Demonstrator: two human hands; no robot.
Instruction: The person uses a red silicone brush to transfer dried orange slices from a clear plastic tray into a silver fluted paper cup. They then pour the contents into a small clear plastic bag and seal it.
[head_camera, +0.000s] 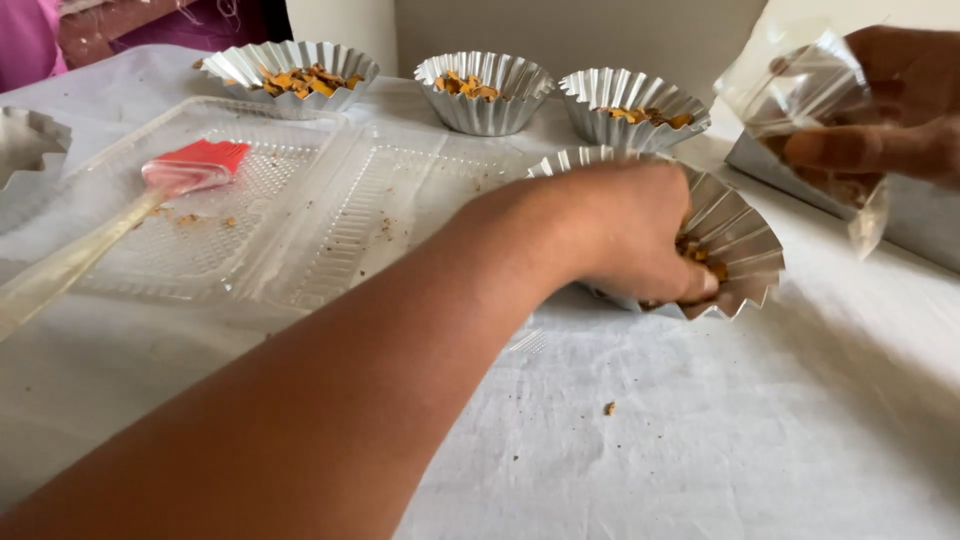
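Observation:
My left hand (620, 235) reaches across the white cloth into a fluted silver tin (745, 235) that sits tilted at centre right. Its fingers are curled around orange-brown pieces (700, 255) inside the tin. My right hand (900, 120) is raised at the upper right, above and beyond the tin. It pinches a clear plastic bag (800, 80) with a few brown bits showing inside it.
Three more fluted tins (290, 65) (485, 90) (635, 105) with the same pieces line the back. A clear plastic tray (300, 210) lies at the left with a red silicone brush (195, 165) on it. A crumb (609, 408) lies on the cloth. A person's pink sleeve (30, 40) shows at the top left.

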